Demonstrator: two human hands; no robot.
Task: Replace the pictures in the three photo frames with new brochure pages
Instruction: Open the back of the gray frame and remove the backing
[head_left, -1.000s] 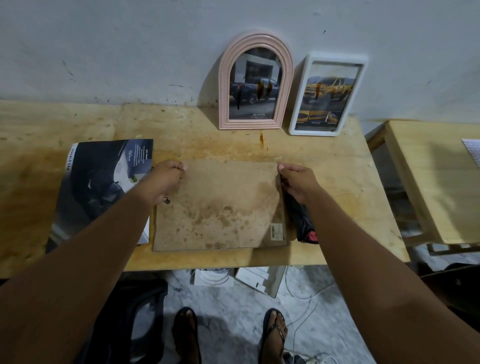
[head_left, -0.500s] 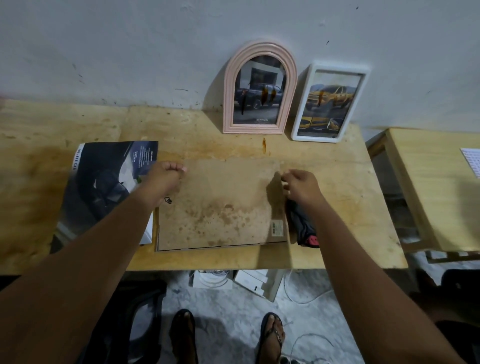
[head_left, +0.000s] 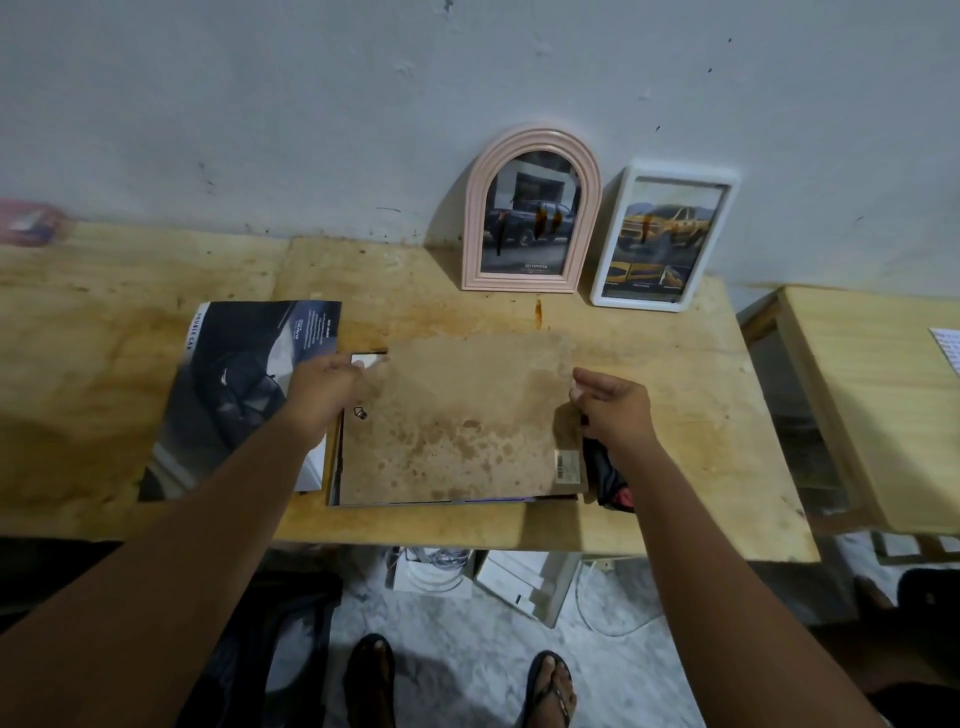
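A stained brown fibreboard backing panel (head_left: 462, 421), flat, rectangular and mottled with darker blotches, lies on the pale, scuffed plywood table (head_left: 675, 395). It covers the third frame, of which only a white corner (head_left: 370, 359) shows, just beyond the left fingertips. The left hand (head_left: 324, 387) reaches to the panel's left edge near its far corner. Its fingers are bent towards that edge, but blur hides whether they pinch it or only press on it. The right hand (head_left: 615, 405) is at the panel's right edge, with its fingers fairly straight and close together. They point across the board, the tips touch the edge and they hold nothing. A barcode sticker (head_left: 567, 461) sits just below the right palm, and a crumpled black-and-red object (head_left: 610, 480) lies beneath the wrist. A glossy dark car brochure (head_left: 234, 395) lies under the left forearm. Beyond both sets of fingertips, a ridged pink arched plastic frame (head_left: 535, 137) and a smooth white rounded-rectangle frame (head_left: 680, 170) lean against the wall, each showing a car picture.
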